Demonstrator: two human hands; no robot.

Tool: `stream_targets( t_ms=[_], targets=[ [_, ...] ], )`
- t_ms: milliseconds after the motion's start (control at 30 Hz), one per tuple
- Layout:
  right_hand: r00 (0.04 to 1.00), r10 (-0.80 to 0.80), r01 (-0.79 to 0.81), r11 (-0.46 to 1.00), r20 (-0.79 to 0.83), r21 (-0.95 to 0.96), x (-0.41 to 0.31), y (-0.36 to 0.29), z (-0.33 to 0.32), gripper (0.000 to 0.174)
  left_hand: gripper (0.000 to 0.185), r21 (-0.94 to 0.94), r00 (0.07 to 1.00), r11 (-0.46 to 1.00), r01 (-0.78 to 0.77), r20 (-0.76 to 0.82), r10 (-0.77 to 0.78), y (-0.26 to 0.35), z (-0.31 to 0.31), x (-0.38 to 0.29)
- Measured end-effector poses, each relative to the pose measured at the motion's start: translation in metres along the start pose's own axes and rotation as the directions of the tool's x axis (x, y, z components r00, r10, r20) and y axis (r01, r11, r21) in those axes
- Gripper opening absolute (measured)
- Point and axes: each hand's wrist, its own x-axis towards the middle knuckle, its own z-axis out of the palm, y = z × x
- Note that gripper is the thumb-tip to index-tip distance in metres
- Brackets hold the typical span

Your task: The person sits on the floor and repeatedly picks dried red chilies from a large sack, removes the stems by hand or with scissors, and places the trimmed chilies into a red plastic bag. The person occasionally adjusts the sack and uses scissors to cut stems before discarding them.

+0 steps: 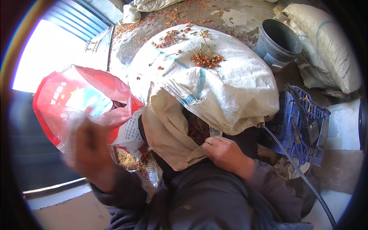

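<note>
My left hand [90,149] is blurred by motion in front of a red and clear printed plastic bag [46,106]; its fingers cannot be made out. Dark pieces show inside the bag's mouth. My right hand [227,155] is closed at the lower edge of a beige cloth flap [169,126], over my lap. Between that flap and a bulging white woven sack [238,86], dark red dried pods [198,133] show in a shadowed opening. Small dried red pieces with stalks [207,59] lie on top of the sack.
A grey bucket [266,54] stands at the far right beside full woven sacks [339,51]. Blue-handled scissors [299,151] hang at a blue plastic basket [287,115]. A braided cable [302,174] runs past my right side. A clear plastic bottle [152,174] lies by my left leg.
</note>
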Motion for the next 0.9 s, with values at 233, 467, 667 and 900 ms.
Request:
stream_targets(
  t_ms=[233, 467, 667, 900],
  targets=[
    [0.999, -0.024, 0.026, 0.995, -0.023, 0.092, 0.052, 0.001, 0.022, 0.018, 0.044, 0.378, 0.91, 0.895, -0.236, -0.237, 0.341, -0.035, -0.009, 0.018],
    [0.982, 0.187, -0.185, 0.969, -0.004, -0.163, 0.07, 0.052, 0.062, 0.031, 0.061, -0.192, 0.933, 0.981, -0.025, 0.348, 0.092, 0.034, 0.142, -0.102],
    [0.97, 0.159, -0.179, 0.979, -0.181, -0.098, 0.048, 0.12, 0.052, 0.044, 0.032, -0.112, 0.802, 0.993, -0.041, 0.589, 0.1, -0.041, 0.248, -0.181],
    [0.956, 0.053, 0.021, 0.969, 0.287, -0.247, -0.013, 0.053, 0.009, 0.072, 0.051, -0.459, 0.807, 0.714, 0.528, 0.534, -0.253, -0.013, 0.213, -0.179]
  ],
)
